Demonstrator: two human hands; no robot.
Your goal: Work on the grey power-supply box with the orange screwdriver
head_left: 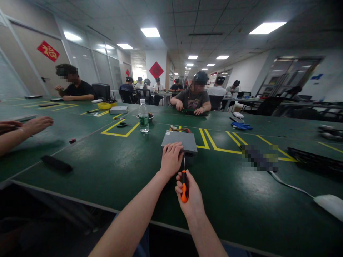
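Note:
A grey metal box (182,141) with coloured wires at its far end lies on the green table (115,167) in front of me. My left hand (170,159) rests on the box's near edge, fingers curled over its top. My right hand (189,196) is closed round the orange and black handle of a screwdriver (183,185). Its thin shaft points at the box's near side.
A water bottle (144,116) and a small bowl stand beyond the box. A black bar (56,163) lies at the left, a white mouse (330,204) with cable at the right. Another person's hands (32,125) reach in from the left. Several people sit at far tables.

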